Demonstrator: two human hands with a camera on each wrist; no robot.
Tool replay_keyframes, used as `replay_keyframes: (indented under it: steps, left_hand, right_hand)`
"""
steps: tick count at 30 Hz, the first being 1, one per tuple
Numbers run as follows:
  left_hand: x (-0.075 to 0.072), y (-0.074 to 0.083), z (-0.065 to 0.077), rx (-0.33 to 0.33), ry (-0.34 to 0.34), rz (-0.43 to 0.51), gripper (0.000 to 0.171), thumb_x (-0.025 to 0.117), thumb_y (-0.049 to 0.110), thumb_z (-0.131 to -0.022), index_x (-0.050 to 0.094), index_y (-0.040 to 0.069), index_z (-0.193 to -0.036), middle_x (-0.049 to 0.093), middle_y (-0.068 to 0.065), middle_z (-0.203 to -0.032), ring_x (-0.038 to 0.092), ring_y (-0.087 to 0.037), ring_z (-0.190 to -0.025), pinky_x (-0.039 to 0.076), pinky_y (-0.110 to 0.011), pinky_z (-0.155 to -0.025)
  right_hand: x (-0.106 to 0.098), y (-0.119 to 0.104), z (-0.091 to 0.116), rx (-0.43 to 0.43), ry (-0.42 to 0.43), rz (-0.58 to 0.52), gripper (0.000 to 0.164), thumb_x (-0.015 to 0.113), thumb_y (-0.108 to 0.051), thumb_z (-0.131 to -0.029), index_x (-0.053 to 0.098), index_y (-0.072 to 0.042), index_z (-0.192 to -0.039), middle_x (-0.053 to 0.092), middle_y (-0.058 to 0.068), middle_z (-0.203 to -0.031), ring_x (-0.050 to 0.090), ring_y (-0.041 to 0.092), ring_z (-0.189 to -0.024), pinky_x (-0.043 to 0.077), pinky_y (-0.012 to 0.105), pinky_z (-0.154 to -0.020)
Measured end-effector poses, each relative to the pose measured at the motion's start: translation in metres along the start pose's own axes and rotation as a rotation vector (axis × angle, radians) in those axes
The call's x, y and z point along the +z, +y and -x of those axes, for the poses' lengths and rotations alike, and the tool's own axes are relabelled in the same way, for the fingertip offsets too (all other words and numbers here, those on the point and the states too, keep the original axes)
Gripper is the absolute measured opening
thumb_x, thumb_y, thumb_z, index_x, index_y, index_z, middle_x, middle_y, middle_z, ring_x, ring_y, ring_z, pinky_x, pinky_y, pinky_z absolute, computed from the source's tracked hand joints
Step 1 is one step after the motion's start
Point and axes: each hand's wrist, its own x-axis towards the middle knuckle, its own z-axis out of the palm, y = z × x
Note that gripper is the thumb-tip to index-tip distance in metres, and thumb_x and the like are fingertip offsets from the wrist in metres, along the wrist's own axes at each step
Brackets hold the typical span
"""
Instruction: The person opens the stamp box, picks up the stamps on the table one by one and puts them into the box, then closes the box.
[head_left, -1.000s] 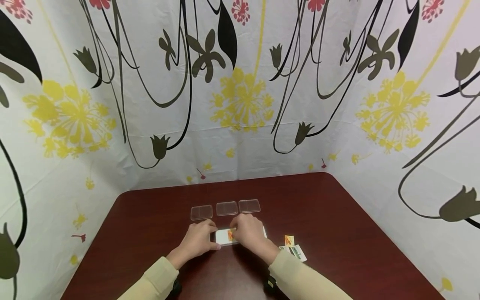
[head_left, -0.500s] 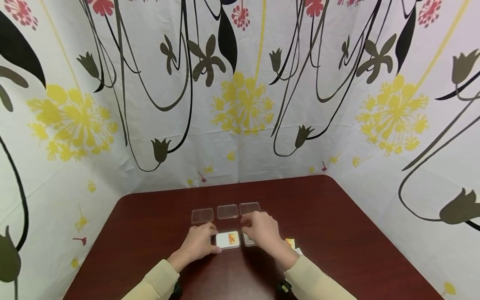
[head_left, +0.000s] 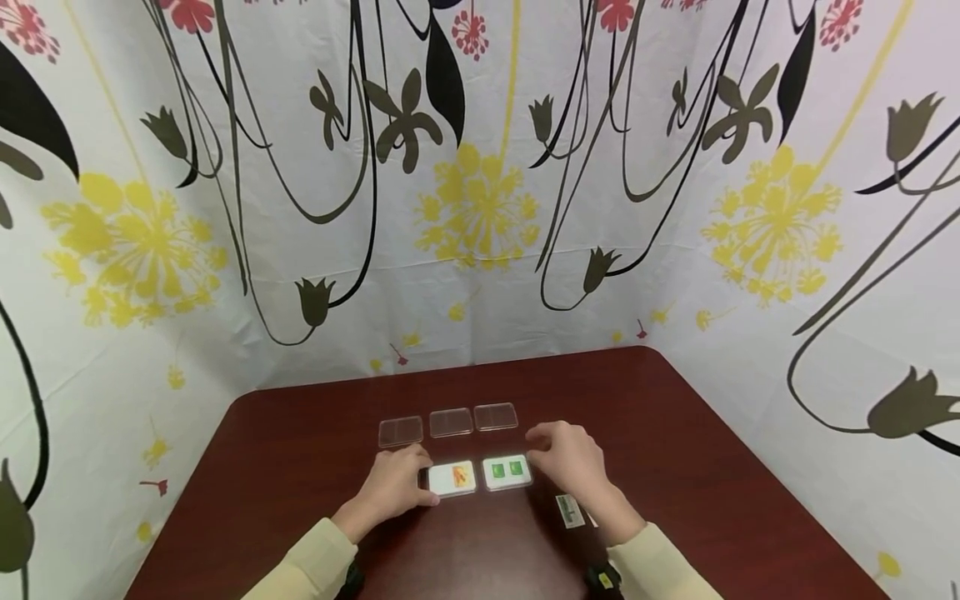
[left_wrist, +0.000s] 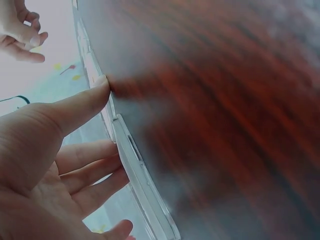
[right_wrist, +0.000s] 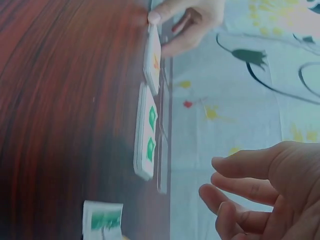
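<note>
At 12 o'clock, a floral curtain (head_left: 480, 208) hangs behind a reddish-brown, wood-grained table (head_left: 300, 467). The left hand (head_left: 392, 481) pinches the 9 o'clock end of a flat orange-pictured white case (head_left: 444, 481) between thumb and fingers. The right hand (head_left: 567, 460), fingers loosely bent and holding nothing, hovers at 3 o'clock of a white case with two green squares (head_left: 506, 482), which lies just beside the first. Three clear plastic lids (head_left: 451, 422) form a row toward 12 o'clock. A printed paper slip (head_left: 570, 511) lies at 4 o'clock of the green-squared case.
</note>
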Motion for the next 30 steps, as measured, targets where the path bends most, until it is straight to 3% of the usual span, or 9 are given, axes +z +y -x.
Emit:
replay_keyframes:
  steps: [17,30]
  left_hand:
    - [-0.002,0.003,0.000,0.023,0.019,-0.028,0.050,0.088,0.046,-0.074,0.076,0.011,-0.108,0.065,0.000,-0.099,0.062,-0.018,-0.078,0.047,-0.050,-0.079]
    - [-0.006,0.006,0.002,0.010,-0.003,-0.022,0.051,0.089,0.043,-0.075,0.076,0.009,-0.110,0.064,-0.002,-0.099,0.061,-0.018,-0.077,0.047,-0.051,-0.078]
  right_hand:
    - [-0.021,0.047,0.019,0.161,-0.018,-0.058,0.035,0.083,-0.018,-0.082,0.076,-0.022,-0.116,0.070,-0.005,-0.081,0.056,0.013,-0.055,0.038,0.034,-0.043]
    - [-0.014,0.057,0.032,0.194,-0.049,0.041,0.042,0.087,-0.020,-0.074,0.076,-0.019,-0.115,0.070,-0.006,-0.085,0.060,0.012,-0.067,0.042,0.036,-0.050]
